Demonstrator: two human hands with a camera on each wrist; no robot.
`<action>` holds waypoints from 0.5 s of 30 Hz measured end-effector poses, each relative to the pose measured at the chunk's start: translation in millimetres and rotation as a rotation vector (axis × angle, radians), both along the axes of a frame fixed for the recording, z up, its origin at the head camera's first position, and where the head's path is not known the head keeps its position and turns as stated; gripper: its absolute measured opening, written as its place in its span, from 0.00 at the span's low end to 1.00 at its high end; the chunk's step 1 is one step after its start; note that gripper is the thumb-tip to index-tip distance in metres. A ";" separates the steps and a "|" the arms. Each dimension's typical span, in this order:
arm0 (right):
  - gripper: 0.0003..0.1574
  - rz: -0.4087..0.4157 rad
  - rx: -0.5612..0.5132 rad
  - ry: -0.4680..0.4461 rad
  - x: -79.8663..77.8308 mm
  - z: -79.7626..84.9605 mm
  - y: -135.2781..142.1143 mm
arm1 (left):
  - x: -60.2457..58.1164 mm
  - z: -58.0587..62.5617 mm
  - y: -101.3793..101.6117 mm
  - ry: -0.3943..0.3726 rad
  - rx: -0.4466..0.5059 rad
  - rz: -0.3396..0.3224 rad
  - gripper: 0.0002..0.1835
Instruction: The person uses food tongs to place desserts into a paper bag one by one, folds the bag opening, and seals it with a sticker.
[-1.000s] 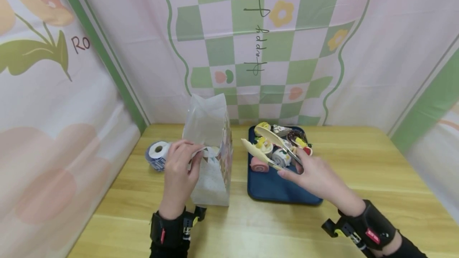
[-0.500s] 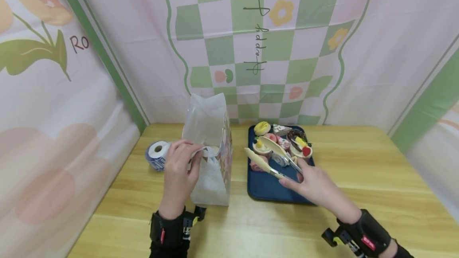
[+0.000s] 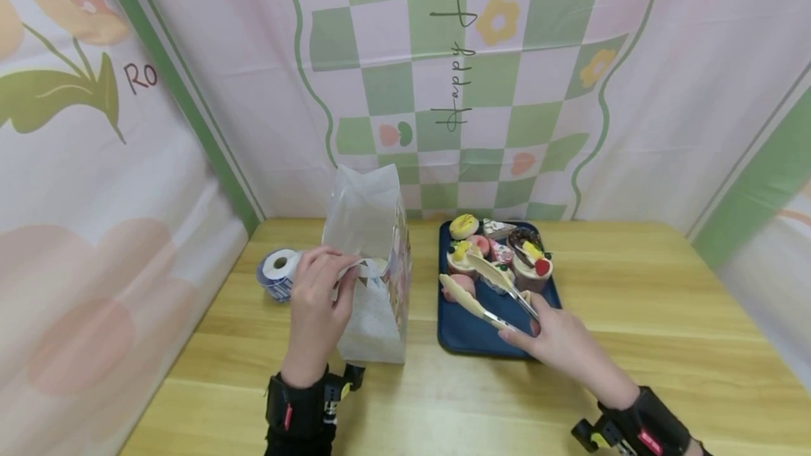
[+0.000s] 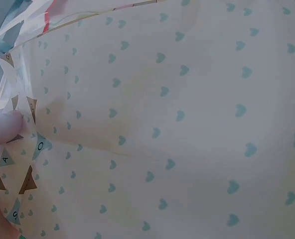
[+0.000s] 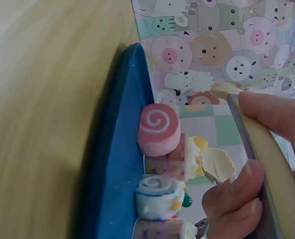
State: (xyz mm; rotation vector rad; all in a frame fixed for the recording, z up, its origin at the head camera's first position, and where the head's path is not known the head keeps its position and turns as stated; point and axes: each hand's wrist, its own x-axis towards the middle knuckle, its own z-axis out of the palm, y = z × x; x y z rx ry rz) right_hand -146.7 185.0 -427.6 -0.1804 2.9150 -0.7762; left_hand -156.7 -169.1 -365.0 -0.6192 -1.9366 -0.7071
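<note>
At the left, my left hand (image 3: 321, 305) pinches the near top edge of an upright, open-topped paper bag (image 3: 374, 326). The left wrist view shows its heart-printed paper (image 4: 137, 99) close up, with a fingertip (image 4: 5, 127) at the edge. My right hand (image 3: 560, 336) holds a pair of tongs (image 3: 461, 293) with cream tips and metal arms. The tips are spread over the blue tray (image 3: 469, 333), close to a pink Swiss roll (image 3: 451, 294), with nothing gripped between them. A white Swiss roll (image 5: 160, 196) sits beside the pink one; the tongs partly cover it in the head view.
Further toy-like sweets fill the back of the tray, among them a yellow-topped round cake (image 3: 464, 226), a cake slice (image 3: 497, 229) and a cup with a strawberry (image 3: 532, 274). A white roll in blue wrapping (image 3: 277, 274) stands left of the bag. Patterned curtains (image 3: 462, 90) enclose the table.
My right hand has brought the spread tongs lower and slightly right, nearer the pink and white rolls. My left hand and the bag have stayed still.
</note>
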 end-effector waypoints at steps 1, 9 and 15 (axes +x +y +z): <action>0.58 -0.003 0.001 -0.004 0.4 -1.1 0.5 | 0.1 0.0 0.1 -0.002 0.000 0.000 0.05; 0.54 -0.013 0.011 0.011 4.2 -8.2 2.6 | -0.2 0.1 0.6 0.001 0.004 -0.003 0.06; 0.60 -0.024 0.023 -0.014 5.6 -10.9 2.4 | -1.0 -0.6 0.7 0.012 0.002 -0.003 0.05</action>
